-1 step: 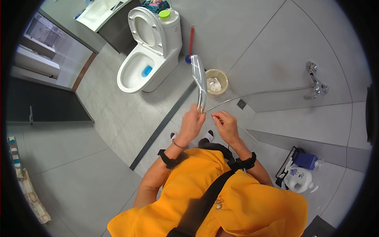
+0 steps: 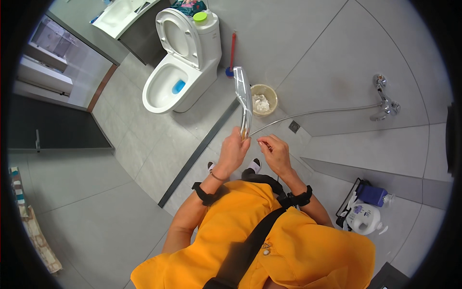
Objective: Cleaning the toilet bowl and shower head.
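Over grey bathroom tiles, we are gripping the shower head [image 2: 243,94] in our closed left hand [image 2: 234,153], our right hand [image 2: 275,150] pinching at its hose [image 2: 317,113] joint; a slip could drop it near the bin [image 2: 264,99].

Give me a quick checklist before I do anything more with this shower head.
1. Left hand gripping the shower head handle: ok.
2. Right hand at the hose joint: ok; exact contact cannot tell.
3. Hose runs unkinked to the wall tap: ok.
4. Water off: cannot tell.
5. Waste bin and toilet clear of the hands: ok.
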A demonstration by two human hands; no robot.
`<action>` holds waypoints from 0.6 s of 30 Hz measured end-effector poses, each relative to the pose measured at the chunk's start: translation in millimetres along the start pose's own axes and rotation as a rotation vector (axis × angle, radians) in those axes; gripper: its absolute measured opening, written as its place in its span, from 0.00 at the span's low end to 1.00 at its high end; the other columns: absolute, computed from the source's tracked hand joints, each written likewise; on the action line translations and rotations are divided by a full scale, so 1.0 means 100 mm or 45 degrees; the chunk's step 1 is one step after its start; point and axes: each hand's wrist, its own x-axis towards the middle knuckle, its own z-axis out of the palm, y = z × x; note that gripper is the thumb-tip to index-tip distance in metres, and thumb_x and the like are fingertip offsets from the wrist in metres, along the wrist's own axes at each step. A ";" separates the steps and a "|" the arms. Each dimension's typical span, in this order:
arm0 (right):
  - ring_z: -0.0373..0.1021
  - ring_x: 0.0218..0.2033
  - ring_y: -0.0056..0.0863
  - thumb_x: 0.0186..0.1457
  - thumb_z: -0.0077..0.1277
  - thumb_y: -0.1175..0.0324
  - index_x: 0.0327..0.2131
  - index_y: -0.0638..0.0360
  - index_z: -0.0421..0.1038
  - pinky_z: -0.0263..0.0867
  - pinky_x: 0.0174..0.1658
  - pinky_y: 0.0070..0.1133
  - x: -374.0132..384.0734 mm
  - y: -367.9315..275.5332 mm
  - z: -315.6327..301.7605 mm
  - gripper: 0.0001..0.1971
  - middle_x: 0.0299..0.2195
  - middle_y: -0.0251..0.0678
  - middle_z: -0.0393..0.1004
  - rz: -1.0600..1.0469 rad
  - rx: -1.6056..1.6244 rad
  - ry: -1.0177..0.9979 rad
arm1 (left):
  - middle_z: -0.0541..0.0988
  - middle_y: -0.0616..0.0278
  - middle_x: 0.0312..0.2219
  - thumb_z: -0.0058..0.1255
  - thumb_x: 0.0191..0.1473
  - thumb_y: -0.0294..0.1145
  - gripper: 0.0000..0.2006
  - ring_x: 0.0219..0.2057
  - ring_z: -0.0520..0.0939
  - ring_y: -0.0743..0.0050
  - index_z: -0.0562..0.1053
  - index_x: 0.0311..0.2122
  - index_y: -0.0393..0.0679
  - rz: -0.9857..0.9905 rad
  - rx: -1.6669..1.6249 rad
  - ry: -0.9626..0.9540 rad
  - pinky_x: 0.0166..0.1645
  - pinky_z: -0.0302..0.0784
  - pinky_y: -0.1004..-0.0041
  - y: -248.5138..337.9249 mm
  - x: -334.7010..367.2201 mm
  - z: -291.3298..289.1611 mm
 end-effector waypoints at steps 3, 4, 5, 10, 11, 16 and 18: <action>0.70 0.20 0.25 0.49 0.49 0.78 0.29 0.66 0.71 0.64 0.22 0.17 -0.02 0.00 0.00 0.03 0.22 0.38 0.69 0.007 -0.015 0.013 | 0.68 0.45 0.16 0.47 0.49 0.31 0.12 0.20 0.71 0.42 0.59 0.29 0.37 0.038 0.033 0.010 0.25 0.65 0.61 0.00 -0.01 0.00; 0.70 0.20 0.25 0.49 0.49 0.78 0.29 0.66 0.71 0.64 0.22 0.17 -0.03 0.00 0.01 0.03 0.22 0.38 0.69 0.009 -0.016 0.012 | 0.68 0.44 0.16 0.47 0.49 0.31 0.11 0.21 0.71 0.41 0.59 0.30 0.37 0.046 0.048 -0.010 0.25 0.65 0.60 -0.01 -0.02 0.00; 0.69 0.20 0.24 0.49 0.48 0.78 0.29 0.66 0.71 0.64 0.22 0.17 -0.03 0.00 0.02 0.03 0.22 0.37 0.69 0.014 -0.026 0.026 | 0.68 0.44 0.16 0.47 0.49 0.30 0.11 0.21 0.71 0.40 0.58 0.30 0.37 0.053 0.063 -0.031 0.25 0.65 0.60 -0.01 -0.02 0.00; 0.68 0.22 0.33 0.46 0.51 0.76 0.29 0.63 0.71 0.63 0.24 0.22 0.14 -0.09 0.02 0.04 0.22 0.40 0.69 0.082 0.085 0.136 | 0.70 0.41 0.18 0.46 0.48 0.29 0.11 0.24 0.72 0.38 0.58 0.31 0.36 0.096 0.233 -0.074 0.27 0.66 0.56 -0.06 -0.06 0.01; 0.68 0.22 0.32 0.45 0.52 0.76 0.30 0.62 0.70 0.63 0.24 0.21 0.23 -0.15 0.00 0.05 0.23 0.38 0.69 0.070 0.065 0.192 | 0.71 0.41 0.19 0.47 0.48 0.28 0.11 0.25 0.73 0.37 0.58 0.31 0.36 0.098 0.295 -0.078 0.27 0.66 0.55 -0.05 -0.06 0.02; 0.67 0.21 0.27 0.42 0.55 0.76 0.30 0.62 0.70 0.64 0.25 0.20 0.59 -0.27 0.01 0.08 0.24 0.35 0.69 0.045 -0.014 0.340 | 0.72 0.42 0.22 0.47 0.47 0.27 0.10 0.25 0.74 0.38 0.60 0.31 0.37 0.124 0.374 -0.100 0.29 0.69 0.54 -0.06 -0.08 0.08; 0.68 0.22 0.27 0.41 0.56 0.76 0.28 0.62 0.69 0.64 0.25 0.21 0.67 -0.25 0.05 0.08 0.25 0.35 0.69 -0.023 -0.096 0.439 | 0.73 0.43 0.23 0.46 0.47 0.27 0.09 0.25 0.75 0.39 0.61 0.31 0.37 0.109 0.417 -0.105 0.30 0.70 0.53 -0.05 -0.10 0.12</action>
